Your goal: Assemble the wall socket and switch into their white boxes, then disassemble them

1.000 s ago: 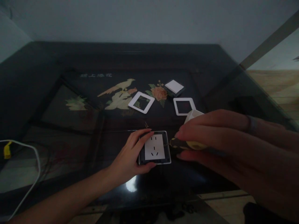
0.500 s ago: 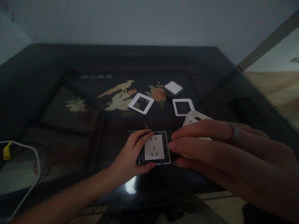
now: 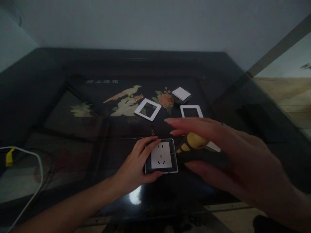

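My left hand (image 3: 138, 158) grips a wall socket (image 3: 161, 157) by its left side, fingers over the top edge and thumb along the bottom. The socket has a white slotted face inside a dark frame and lies on the table. My right hand (image 3: 218, 152) is curled loosely about a screwdriver (image 3: 195, 140) with a yellow and black handle, its thumb and fingers spread apart around it. The screwdriver slants down to the left, and its tip is at the right edge of the socket, by a small screw. Where the handle meets the palm is hidden.
Two white cover frames (image 3: 148, 109) (image 3: 191, 106) and a white-faced switch (image 3: 181, 93) lie farther back. Small screws (image 3: 153, 132) rest above the socket. Partly hidden by my right hand is a white box (image 3: 213, 147). A white cable (image 3: 40, 161) with a yellow tag runs at left.
My right hand has loosened and spread its fingers, turning so that the yellow screwdriver handle shows. The left hand keeps its hold on the socket. The view has shifted slightly.
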`<state>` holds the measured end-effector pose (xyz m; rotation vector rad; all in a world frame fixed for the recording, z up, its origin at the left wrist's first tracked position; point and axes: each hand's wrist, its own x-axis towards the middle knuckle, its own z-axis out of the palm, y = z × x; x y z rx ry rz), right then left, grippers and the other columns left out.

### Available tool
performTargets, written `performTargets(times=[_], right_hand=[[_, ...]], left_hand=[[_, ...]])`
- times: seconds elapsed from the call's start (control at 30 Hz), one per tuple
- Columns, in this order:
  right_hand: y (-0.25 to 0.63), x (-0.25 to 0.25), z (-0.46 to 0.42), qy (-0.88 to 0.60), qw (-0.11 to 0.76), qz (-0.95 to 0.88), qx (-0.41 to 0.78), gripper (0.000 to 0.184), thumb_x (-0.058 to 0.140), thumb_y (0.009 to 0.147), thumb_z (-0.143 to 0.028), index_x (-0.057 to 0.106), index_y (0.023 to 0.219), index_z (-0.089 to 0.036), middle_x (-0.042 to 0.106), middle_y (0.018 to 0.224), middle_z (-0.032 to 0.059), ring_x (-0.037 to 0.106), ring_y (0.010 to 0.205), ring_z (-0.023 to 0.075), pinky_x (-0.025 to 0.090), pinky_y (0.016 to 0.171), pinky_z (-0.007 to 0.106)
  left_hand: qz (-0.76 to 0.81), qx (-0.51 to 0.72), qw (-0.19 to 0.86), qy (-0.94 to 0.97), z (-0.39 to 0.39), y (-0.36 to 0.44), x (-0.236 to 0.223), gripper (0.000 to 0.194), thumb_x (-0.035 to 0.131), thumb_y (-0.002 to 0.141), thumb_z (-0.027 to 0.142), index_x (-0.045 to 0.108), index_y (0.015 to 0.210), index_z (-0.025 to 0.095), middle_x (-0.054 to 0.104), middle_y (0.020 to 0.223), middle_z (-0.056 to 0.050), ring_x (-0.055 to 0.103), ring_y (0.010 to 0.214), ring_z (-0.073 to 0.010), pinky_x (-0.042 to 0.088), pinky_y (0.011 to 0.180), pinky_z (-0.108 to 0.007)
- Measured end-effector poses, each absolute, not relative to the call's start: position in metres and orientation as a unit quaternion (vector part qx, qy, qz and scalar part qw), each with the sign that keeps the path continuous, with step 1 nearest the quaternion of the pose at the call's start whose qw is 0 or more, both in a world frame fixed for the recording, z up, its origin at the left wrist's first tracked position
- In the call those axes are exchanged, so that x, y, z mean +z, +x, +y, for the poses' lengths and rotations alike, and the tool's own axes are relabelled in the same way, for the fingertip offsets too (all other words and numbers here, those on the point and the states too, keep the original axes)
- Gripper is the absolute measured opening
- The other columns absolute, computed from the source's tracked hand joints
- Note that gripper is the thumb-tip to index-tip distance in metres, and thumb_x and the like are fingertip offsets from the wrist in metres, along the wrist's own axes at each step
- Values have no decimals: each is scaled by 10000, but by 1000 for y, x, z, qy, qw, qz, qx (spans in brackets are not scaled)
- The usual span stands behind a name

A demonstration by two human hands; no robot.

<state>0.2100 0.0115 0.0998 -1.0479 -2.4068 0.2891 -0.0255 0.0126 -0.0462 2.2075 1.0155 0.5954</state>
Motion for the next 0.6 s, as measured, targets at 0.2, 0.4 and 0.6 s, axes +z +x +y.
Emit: performTargets(times=[0.2,0.4,0.6], right_hand=[[213,103,8,-385,255,-883,80,290,519,959,-223,602,1229,-290,738,1046,-16,723,871,146,590,717,231],[203,89,10,-378,304,-870,-86,180,565,950,-372,666,901,-231,713,771,4,677,661,165,549,607,295],[216,106,12,-381,216,-894,96,461,432,983,-208,421,1444,-197,625,1361,38,604,1223,171,560,946,265]], left_hand=[[381,236,317,836,13,-26,-46,840,716,783,341,253,1482,298,363,1468,-135,391,1338,-367,400,1087,-586],[390,230,316,834,13,-26,-46,829,720,773,325,280,1474,284,374,1468,-130,398,1338,-351,394,1100,-569],[382,232,322,835,13,-25,-46,838,714,786,351,251,1483,308,362,1466,-135,393,1341,-364,378,1096,-599]])
